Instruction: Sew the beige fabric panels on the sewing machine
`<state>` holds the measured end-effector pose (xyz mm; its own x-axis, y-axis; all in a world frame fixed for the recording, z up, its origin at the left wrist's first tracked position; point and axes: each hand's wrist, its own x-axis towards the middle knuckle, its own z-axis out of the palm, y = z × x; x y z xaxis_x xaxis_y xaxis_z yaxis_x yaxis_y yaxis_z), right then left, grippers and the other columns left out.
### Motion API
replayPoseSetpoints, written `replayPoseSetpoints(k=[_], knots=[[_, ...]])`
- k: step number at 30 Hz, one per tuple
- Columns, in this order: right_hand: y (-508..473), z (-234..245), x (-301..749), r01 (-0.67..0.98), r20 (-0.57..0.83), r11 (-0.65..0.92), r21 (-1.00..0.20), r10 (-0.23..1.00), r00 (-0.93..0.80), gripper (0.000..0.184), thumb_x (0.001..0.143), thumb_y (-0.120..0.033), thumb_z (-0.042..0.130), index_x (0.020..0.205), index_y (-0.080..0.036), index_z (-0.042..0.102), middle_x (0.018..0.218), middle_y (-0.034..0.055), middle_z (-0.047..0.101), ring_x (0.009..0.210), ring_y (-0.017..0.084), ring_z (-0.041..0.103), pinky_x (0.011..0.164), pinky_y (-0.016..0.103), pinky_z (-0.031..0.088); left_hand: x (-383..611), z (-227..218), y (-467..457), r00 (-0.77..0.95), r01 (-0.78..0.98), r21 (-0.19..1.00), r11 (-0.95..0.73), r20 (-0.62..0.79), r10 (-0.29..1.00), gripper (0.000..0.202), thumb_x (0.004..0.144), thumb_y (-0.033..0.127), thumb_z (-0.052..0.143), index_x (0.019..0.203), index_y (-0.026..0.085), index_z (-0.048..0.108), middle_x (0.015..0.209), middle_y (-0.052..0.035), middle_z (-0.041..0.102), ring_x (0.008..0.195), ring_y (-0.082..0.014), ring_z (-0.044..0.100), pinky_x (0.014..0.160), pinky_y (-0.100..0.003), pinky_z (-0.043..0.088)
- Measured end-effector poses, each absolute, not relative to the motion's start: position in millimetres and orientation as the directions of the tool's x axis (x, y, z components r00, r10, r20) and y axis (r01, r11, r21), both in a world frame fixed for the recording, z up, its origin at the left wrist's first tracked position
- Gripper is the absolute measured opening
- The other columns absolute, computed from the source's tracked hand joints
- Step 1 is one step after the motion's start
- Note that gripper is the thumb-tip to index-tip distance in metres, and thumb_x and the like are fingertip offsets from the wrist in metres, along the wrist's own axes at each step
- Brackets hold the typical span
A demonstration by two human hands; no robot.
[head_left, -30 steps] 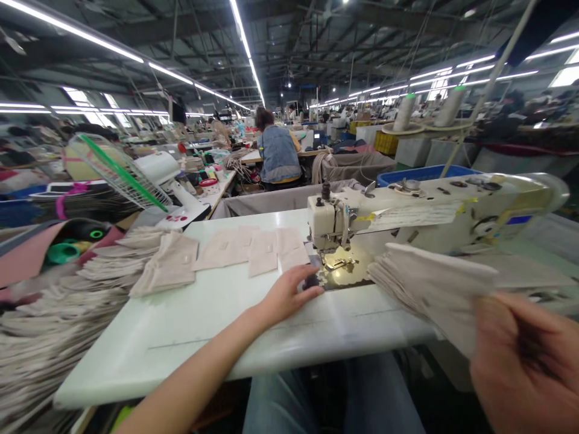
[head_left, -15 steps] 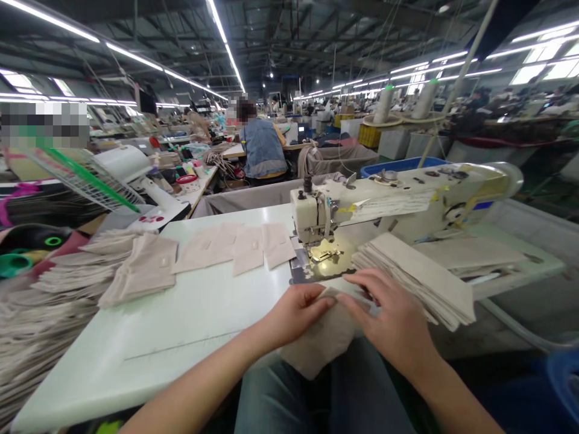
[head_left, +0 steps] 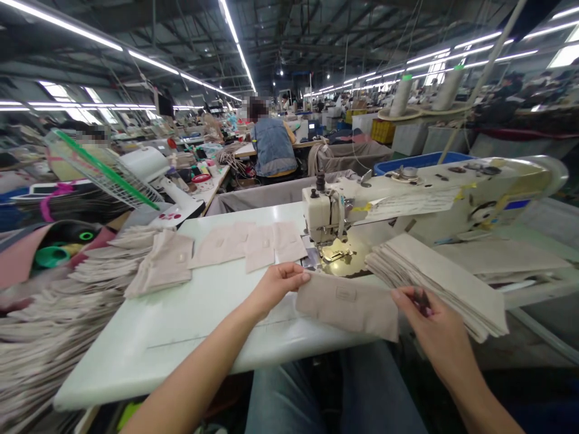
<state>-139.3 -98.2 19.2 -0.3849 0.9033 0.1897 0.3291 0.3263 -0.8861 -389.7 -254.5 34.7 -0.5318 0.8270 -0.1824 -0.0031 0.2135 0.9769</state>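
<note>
Between my two hands a beige fabric piece is stretched out, with a small rectangular stitched patch near its top edge. My left hand pinches its upper left corner. The upper right corner is pinched in my right hand, where a small dark object, mostly hidden, also shows by the curled fingers. Just beyond the cloth stands the sewing machine, its brass-coloured plate under the needle area. A stack of folded beige fabric lies beside my right hand.
Several beige pieces with patches lie on the pale green table. A folded beige pile sits at its left, next to heaped cloth. A white fan stands behind. A co-worker sits ahead, back turned.
My hands have moved apart, the right one to the right. The cloth, bunched and hanging below them before, is now spread flat with its patch showing. The view has shifted slightly left.
</note>
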Motion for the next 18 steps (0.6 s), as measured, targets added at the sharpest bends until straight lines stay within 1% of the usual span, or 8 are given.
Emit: replayPoseSetpoints(k=[3, 5, 6, 8, 10, 12, 15, 18], knots=[[-107, 4, -139, 0.322, 0.105, 0.302, -0.897, 0.854, -0.51, 0.031, 0.083, -0.052, 0.063, 0.075, -0.022, 0.065, 0.062, -0.0026, 0.06, 0.06, 0.018, 0.057, 0.06, 0.027, 0.046, -401, 35, -247, -0.524, -0.008, 0.974, 0.225, -0.196, 0.829, 0.042, 0.072, 0.054, 0.075, 0.089, 0.015, 0.072, 0.079, -0.0027, 0.069, 0.072, -0.0139, 0.059, 0.07, -0.025, 0.046], [-116, -3, -141, 0.276, 0.083, 0.291, -0.916, 0.811, -0.579, 0.029, 0.084, -0.05, 0.062, 0.078, -0.022, 0.063, 0.066, -0.0026, 0.061, 0.061, 0.017, 0.057, 0.061, 0.027, 0.047, -408, 34, -234, -0.547, 0.161, 0.942, 0.294, -0.163, 0.821, 0.037, 0.08, 0.05, 0.066, 0.092, 0.015, 0.073, 0.076, -0.0023, 0.068, 0.067, -0.0136, 0.058, 0.063, -0.024, 0.044], [-122, -6, -143, 0.249, 0.086, 0.292, -0.924, 0.79, -0.607, 0.027, 0.084, -0.048, 0.062, 0.079, -0.022, 0.062, 0.067, -0.0025, 0.061, 0.061, 0.017, 0.058, 0.061, 0.026, 0.047, -411, 34, -226, -0.566, 0.3, 0.891, 0.34, -0.12, 0.815, 0.034, 0.084, 0.046, 0.061, 0.091, 0.016, 0.073, 0.075, -0.0022, 0.068, 0.065, -0.0139, 0.057, 0.06, -0.024, 0.043], [-133, -11, -146, 0.202, 0.115, 0.324, -0.924, 0.74, -0.663, 0.025, 0.087, -0.045, 0.059, 0.079, -0.022, 0.062, 0.068, -0.0025, 0.061, 0.06, 0.016, 0.057, 0.059, 0.025, 0.047, -416, 32, -209, -0.587, 0.549, 0.727, 0.412, -0.016, 0.809, 0.027, 0.086, 0.039, 0.057, 0.084, 0.016, 0.073, 0.074, -0.0026, 0.068, 0.065, -0.015, 0.056, 0.059, -0.026, 0.042], [-141, -16, -150, 0.162, 0.16, 0.384, -0.909, 0.68, -0.716, 0.024, 0.091, -0.042, 0.055, 0.08, -0.022, 0.064, 0.07, -0.0014, 0.062, 0.062, 0.016, 0.057, 0.06, 0.025, 0.047, -417, 29, -192, -0.581, 0.67, 0.596, 0.443, 0.048, 0.813, 0.02, 0.083, 0.032, 0.061, 0.073, 0.017, 0.07, 0.073, -0.0033, 0.068, 0.067, -0.0166, 0.057, 0.062, -0.027, 0.041], [-144, -21, -153, 0.126, 0.208, 0.448, -0.885, 0.622, -0.755, 0.021, 0.093, -0.037, 0.053, 0.084, -0.022, 0.066, 0.076, 0.0005, 0.066, 0.066, 0.017, 0.06, 0.065, 0.026, 0.05, -416, 24, -180, -0.578, 0.699, 0.551, 0.456, 0.06, 0.813, 0.018, 0.08, 0.026, 0.064, 0.065, 0.017, 0.066, 0.07, -0.0035, 0.066, 0.066, -0.0176, 0.057, 0.062, -0.028, 0.04], [-143, -28, -156, 0.073, 0.297, 0.561, -0.825, 0.539, -0.788, 0.014, 0.093, -0.025, 0.051, 0.092, -0.022, 0.065, 0.084, 0.0027, 0.068, 0.073, 0.018, 0.064, 0.07, 0.028, 0.053, -414, 19, -171, -0.569, 0.734, 0.494, 0.466, 0.072, 0.819, 0.016, 0.078, 0.018, 0.06, 0.063, 0.017, 0.062, 0.068, -0.0039, 0.065, 0.064, -0.0177, 0.056, 0.062, -0.028, 0.039], [-140, -33, -157, -0.011, 0.421, 0.703, -0.712, 0.414, -0.807, 0.02, 0.092, -0.012, 0.045, 0.094, -0.022, 0.063, 0.09, 0.0047, 0.067, 0.082, 0.019, 0.065, 0.074, 0.03, 0.054, -416, 17, -169, -0.544, 0.761, 0.464, 0.454, 0.074, 0.836, 0.017, 0.077, 0.013, 0.055, 0.062, 0.018, 0.061, 0.068, -0.004, 0.066, 0.064, -0.0174, 0.057, 0.062, -0.027, 0.038]])
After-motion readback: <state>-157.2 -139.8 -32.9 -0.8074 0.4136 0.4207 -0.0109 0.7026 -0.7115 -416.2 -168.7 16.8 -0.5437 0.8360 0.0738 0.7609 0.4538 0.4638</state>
